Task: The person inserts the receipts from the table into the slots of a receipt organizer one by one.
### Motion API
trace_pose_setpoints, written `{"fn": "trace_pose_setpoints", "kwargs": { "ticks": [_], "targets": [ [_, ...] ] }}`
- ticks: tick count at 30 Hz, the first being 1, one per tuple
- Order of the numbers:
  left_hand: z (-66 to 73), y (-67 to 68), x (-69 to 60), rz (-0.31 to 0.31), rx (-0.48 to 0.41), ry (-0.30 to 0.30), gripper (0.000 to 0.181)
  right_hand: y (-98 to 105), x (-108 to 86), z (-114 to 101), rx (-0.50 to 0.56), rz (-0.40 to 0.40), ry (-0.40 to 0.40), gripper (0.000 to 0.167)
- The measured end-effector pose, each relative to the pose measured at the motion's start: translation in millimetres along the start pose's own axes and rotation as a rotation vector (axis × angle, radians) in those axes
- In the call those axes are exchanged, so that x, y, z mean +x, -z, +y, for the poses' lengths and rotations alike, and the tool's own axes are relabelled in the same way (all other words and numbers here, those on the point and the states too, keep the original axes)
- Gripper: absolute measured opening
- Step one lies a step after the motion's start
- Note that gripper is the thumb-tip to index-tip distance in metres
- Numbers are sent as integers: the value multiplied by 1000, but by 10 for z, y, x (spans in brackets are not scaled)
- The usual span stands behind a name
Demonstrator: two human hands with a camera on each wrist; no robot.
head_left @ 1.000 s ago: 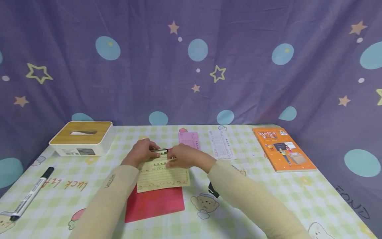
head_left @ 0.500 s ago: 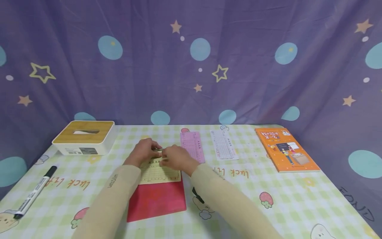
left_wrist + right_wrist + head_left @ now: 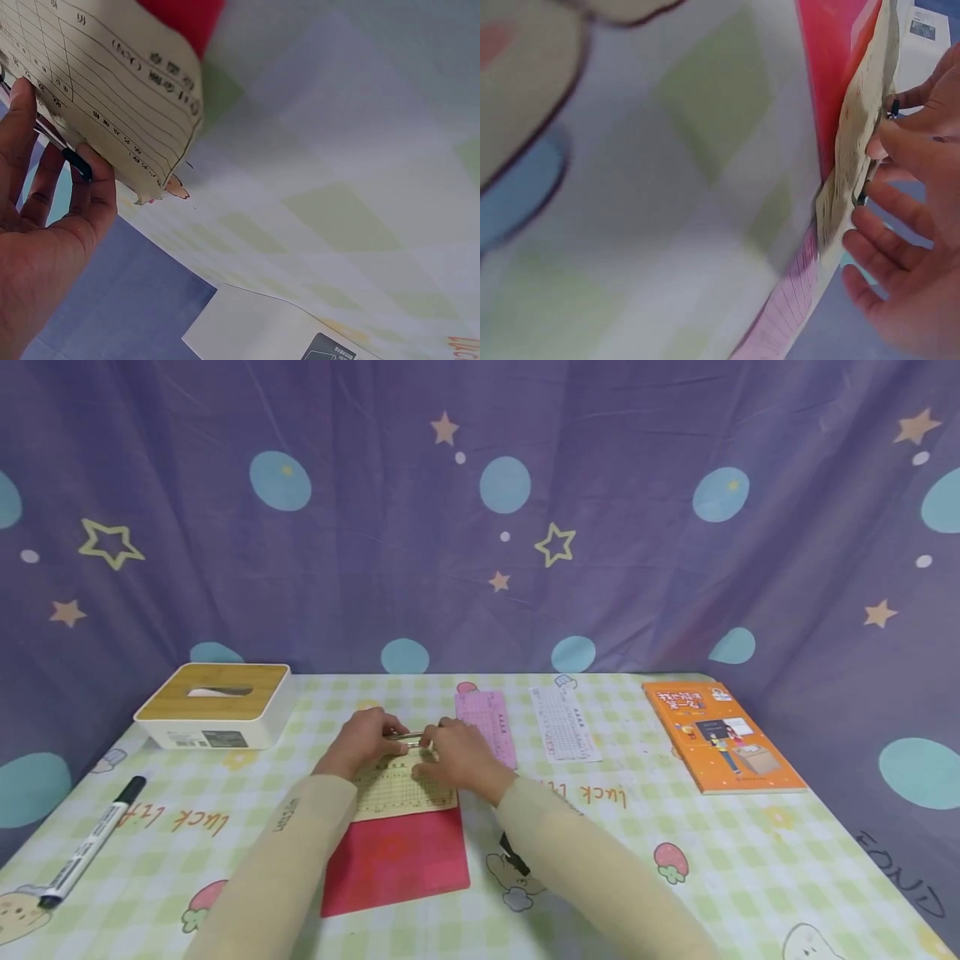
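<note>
A red clipboard point(image 3: 397, 862) lies on the table, with a yellow printed form point(image 3: 397, 795) over its upper half. At the board's top edge is a thin metal clip point(image 3: 408, 735), mostly covered by fingers; in the left wrist view a black-tipped metal bar point(image 3: 52, 135) of it shows. My left hand point(image 3: 363, 743) pinches the clip's left end. My right hand point(image 3: 467, 760) pinches its right side, thumb near the form's top edge. Whether the form's edge sits under the clip is hidden.
A pink form point(image 3: 487, 720) and a white form point(image 3: 564, 724) lie behind and to the right. An orange book point(image 3: 723, 739) is at far right. A tissue box point(image 3: 213, 702) stands back left, a black-capped marker point(image 3: 92, 846) at front left.
The yellow form has shifted up and left on the clipboard, baring more red below. My right hand moved left, then slightly back right. The left hand stays at the clip.
</note>
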State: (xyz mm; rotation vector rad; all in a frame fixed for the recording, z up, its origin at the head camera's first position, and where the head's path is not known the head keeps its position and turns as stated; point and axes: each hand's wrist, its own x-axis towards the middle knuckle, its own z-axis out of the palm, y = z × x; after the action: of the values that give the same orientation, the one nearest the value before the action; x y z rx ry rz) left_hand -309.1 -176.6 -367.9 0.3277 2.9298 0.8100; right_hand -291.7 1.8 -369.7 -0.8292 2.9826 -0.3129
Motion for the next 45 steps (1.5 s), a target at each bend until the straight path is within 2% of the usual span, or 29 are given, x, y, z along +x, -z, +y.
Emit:
{"fn": "trace_pose_setpoints", "kwargs": {
  "ticks": [6, 10, 18, 23, 27, 30, 31, 32, 35, 37, 38, 42, 45],
  "targets": [
    [-5, 18, -15, 17, 2, -14, 23, 12, -84, 58, -12, -38, -44, 39],
    [-22, 2, 8, 19, 3, -23, 23, 4, -80, 88, -22, -8, -77, 39],
    [-30, -25, 42, -3, -4, -8, 22, 52, -44, 90, -73, 15, -78, 41],
    [-15, 4, 41, -18, -3, -15, 20, 35, 1, 72, -110, 16, -44, 39],
    [-24, 48, 39, -28, -7, -56, 19, 17, 11, 60, -117, 22, -7, 32],
    [-78, 74, 78, -37, 14, -88, 18, 17, 16, 39, -139, 19, 48, 27],
    [-173, 41, 145, -30, 30, -114, 17, 17, 15, 31, -158, 17, 70, 26],
    [-206, 41, 170, -35, 48, -125, 17, 17, 13, 21, -176, 13, 88, 25],
    [-258, 46, 225, -44, 102, -133, 16, 18, 11, -1, -235, 8, 122, 25],
    [-246, 60, 233, -51, 130, -119, 16, 15, 5, -16, -271, -1, 114, 27],
    [-161, 101, 185, -63, 139, -95, 16, 14, 3, -21, -282, -4, 107, 28],
    [-39, 140, 128, -72, 161, -58, 17, -3, -5, -39, -392, -7, 98, 33],
    [21, 154, 90, -72, 167, -55, 18, -21, -13, -43, -484, 0, 120, 35]
  ]
}}
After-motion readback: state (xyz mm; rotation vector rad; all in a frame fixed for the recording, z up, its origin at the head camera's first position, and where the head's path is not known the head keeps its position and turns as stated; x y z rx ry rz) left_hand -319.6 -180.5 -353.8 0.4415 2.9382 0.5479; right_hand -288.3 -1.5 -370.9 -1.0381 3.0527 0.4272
